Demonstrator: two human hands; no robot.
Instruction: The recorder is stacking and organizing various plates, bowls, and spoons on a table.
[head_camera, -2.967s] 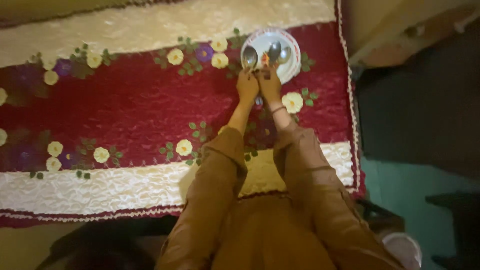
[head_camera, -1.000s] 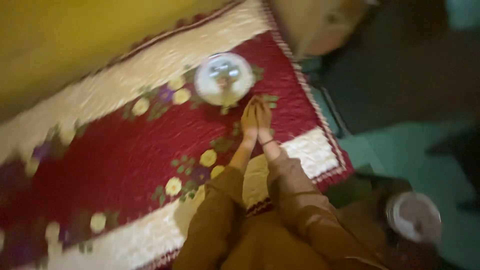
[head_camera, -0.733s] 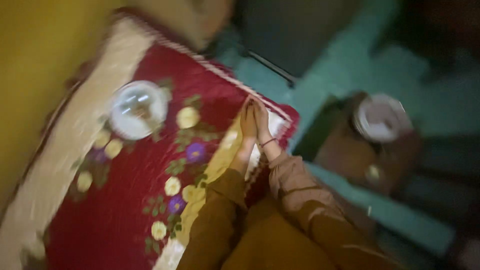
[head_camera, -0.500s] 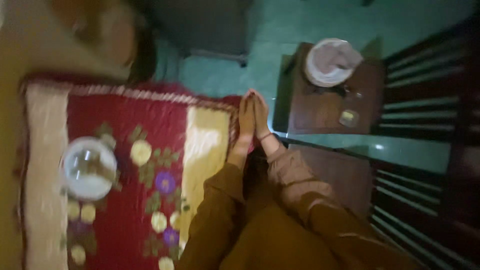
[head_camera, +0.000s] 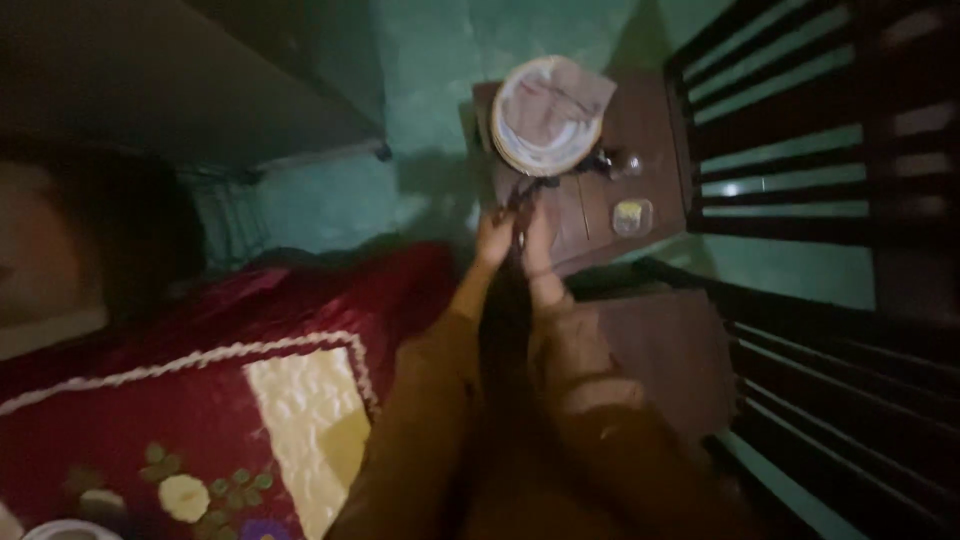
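- The left hand (head_camera: 494, 238) and right hand (head_camera: 537, 232) are held close together, side by side; whether anything is gripped cannot be told.
- Just beyond the fingertips, a cloth-covered plate (head_camera: 547, 115) is seen on a dark wooden stool (head_camera: 660, 140).

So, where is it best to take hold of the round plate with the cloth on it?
Probably at the near rim of the plate, coming from the hands' side, where left hand and right hand hover. The grey cloth covers its top and far edge, and the bare rim faces them on the small wooden table.

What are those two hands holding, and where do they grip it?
Cannot be told: left hand and right hand pinch something small and dark together; its shape is unclear.
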